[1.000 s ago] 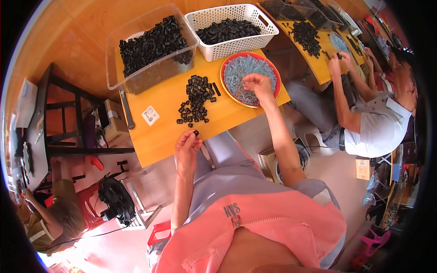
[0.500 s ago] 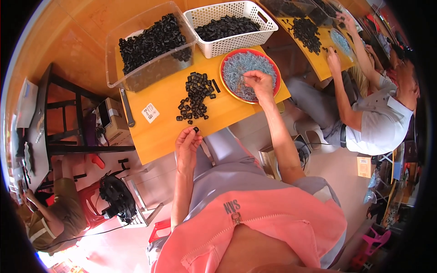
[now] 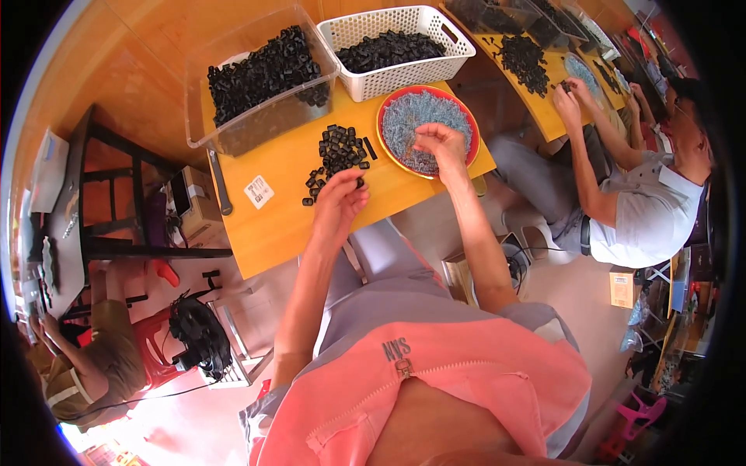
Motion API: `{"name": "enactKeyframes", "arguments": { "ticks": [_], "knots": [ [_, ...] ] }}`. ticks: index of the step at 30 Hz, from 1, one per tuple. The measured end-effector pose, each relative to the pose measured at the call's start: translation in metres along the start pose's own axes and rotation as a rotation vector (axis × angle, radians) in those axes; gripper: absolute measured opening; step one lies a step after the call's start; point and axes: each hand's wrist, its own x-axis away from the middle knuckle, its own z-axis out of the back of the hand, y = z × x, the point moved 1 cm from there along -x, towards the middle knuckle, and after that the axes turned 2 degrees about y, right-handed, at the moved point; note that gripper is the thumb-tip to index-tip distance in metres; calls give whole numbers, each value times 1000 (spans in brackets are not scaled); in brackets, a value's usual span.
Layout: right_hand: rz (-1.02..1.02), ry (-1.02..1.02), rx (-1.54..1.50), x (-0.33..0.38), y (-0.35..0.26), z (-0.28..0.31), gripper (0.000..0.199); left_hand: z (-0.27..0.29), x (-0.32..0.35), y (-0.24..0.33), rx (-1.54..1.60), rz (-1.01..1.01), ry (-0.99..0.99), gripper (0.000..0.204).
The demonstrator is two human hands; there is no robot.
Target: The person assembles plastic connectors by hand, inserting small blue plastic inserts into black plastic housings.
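Note:
My left hand (image 3: 339,206) is closed, pinching a small black cylindrical part (image 3: 360,183) at the fingertips, just in front of a pile of black parts (image 3: 342,149) on the yellow table (image 3: 268,237). The fingers of my right hand (image 3: 443,146) are pinched together over a red-rimmed round bowl (image 3: 474,128). That bowl is heaped with small translucent bluish pieces (image 3: 408,113). Whatever may sit between the right fingertips is too small to make out.
A clear plastic bin (image 3: 194,116) and a white perforated basket (image 3: 388,81), both with black parts, stand at the back. A dark strip-shaped tool (image 3: 220,182) and a white label (image 3: 259,192) lie at left. A co-worker (image 3: 637,202) sits at another table on the right.
My left hand has moved up and to the right with the black part, toward the bowl. My right hand stays over the bowl. The co-worker's hands have come together.

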Motion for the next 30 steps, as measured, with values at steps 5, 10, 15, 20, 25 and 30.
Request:
{"name": "enactKeyframes", "arguments": {
  "ticks": [5,10,15,20,25,30],
  "knots": [
    [-21,-34,-99,7,-10,-7,15,-27,-62,-9,44,168,-126,20],
    [1,-77,-79,6,-14,-7,13,-50,-90,-15,42,265,-135,21],
    [29,-66,-65,4,-13,-6,11,-55,-106,-27,-94,122,-158,16],
    [62,-74,-8,0,-10,-3,9,-62,-110,-27,-99,105,-94,12],
    [-16,-100,-99,-2,-7,1,10,-60,-114,-31,-179,22,-147,11],
    [-241,-137,-275,-2,-14,4,13,-59,-112,-28,-359,-71,-175,11]
  ]
}}
